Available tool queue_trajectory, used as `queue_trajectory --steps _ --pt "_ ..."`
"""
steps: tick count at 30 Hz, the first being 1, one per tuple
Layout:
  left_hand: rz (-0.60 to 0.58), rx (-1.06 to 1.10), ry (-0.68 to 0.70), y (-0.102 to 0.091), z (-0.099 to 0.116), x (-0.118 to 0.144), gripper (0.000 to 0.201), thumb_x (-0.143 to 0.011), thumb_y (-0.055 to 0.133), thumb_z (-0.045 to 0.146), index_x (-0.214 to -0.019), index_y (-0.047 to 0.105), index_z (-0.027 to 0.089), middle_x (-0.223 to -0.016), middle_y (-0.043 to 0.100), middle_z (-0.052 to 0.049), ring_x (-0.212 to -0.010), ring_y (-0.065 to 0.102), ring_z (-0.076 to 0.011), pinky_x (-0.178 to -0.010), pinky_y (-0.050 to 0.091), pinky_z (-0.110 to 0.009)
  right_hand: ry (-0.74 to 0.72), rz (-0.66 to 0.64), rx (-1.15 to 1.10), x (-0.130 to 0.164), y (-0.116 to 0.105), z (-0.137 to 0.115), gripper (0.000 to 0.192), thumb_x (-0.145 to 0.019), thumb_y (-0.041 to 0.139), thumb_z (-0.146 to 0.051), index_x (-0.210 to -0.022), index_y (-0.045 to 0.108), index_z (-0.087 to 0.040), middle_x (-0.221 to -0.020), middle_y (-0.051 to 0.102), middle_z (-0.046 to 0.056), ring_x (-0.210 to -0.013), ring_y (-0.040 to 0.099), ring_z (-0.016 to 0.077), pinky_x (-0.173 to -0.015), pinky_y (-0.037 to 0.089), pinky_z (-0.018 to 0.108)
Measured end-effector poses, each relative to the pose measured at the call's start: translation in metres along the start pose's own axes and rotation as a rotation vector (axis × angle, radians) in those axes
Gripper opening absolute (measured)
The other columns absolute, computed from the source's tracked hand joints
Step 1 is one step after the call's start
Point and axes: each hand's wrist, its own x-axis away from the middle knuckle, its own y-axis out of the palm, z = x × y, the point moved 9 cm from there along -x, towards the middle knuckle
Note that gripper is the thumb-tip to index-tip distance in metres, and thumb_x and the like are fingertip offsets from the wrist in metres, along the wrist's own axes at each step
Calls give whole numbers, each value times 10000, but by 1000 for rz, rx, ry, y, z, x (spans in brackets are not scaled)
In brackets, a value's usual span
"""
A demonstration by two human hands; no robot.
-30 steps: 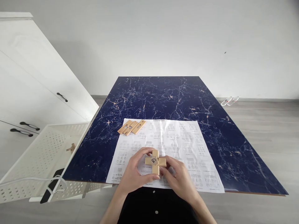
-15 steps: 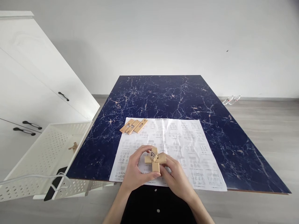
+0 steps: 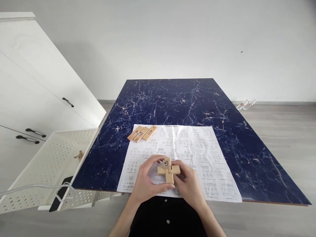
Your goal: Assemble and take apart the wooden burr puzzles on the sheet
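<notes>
Cross (image 3: 168, 171): in the head view, the only one, it is between both hands over the printed sheet (image 3: 195, 158); whether its underside touches the paper cannot be told.
Marked block (image 3: 167, 163): one of the cross's wooden pieces, its face bearing a sign like a G; it now forms the far arm, whereas a second ago it lay over the middle with its sign turned differently.
What the shift means: the pieces probably turn or slide against one another, so the cross does not look firmly locked; a dark gap beside the marked block supports that judgement.
Left hand (image 3: 145, 179): curved in a wide C, holding the cross with the thumb at the near arm and the fingers around the far one.
Right hand (image 3: 190, 184): drawn in narrower, its fingers closed about the right arm of the cross; some fingertips are hidden.
Slats (image 3: 144, 131): three flat, slotted pieces overlap at the sheet's far left corner, unmoved on the paper and partly over its edge.
Worktop (image 3: 168, 102): dark blue with pale veins, bearing the sheet along its near edge.
Basket (image 3: 50, 148): white and perforated, left of the worktop, with another wooden piece (image 3: 79, 155) inside.
</notes>
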Motion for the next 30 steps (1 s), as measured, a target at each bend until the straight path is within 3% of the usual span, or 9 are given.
queue_trajectory --steps 6,11,15,23,30 --pt "-6 16 -42 0 -2 -2 636 -767 952 446 -1314 680 268 -1262 727 -82 -1172 680 -316 -1034 541 -446 30 -35 20 -1 -1 2 237 -993 594 -263 -1188 722 -227 -962 755 45 -774 660 203 -707 550 333" --pt "41 7 -117 -4 -9 -3 588 -797 914 390 -1315 669 259 -1269 730 -86 -1179 688 -320 -1040 547 -462 -19 -49 57 3 -9 0 352 -1027 667 -402 -1345 629 -255 -971 746 42 -813 698 218 -760 597 354" --pt "41 -31 -196 -4 -14 -3 603 -791 915 346 -1332 663 260 -1299 734 -90 -1187 695 -321 -1059 547 -487 -116 -2 121 5 -19 -5 314 -1053 642 -421 -1320 649 -256 -999 746 58 -840 717 222 -750 605 340" --pt "-6 -103 -169 0 -9 -5 611 -750 949 341 -1300 692 273 -1254 747 -61 -1091 699 -284 -1018 572 -457 -93 18 143 5 -21 3 258 -1090 568 -400 -1234 693 -227 -852 725 36 -727 697 210 -711 590 339" --pt "-56 -47 -198 0 -16 -3 627 -774 935 358 -1344 685 285 -1286 726 -80 -1130 684 -304 -1034 564 -474 -196 -7 295 10 -16 -7 236 -1114 492 -297 -1274 663 -271 -1018 726 59 -843 690 228 -751 569 355"
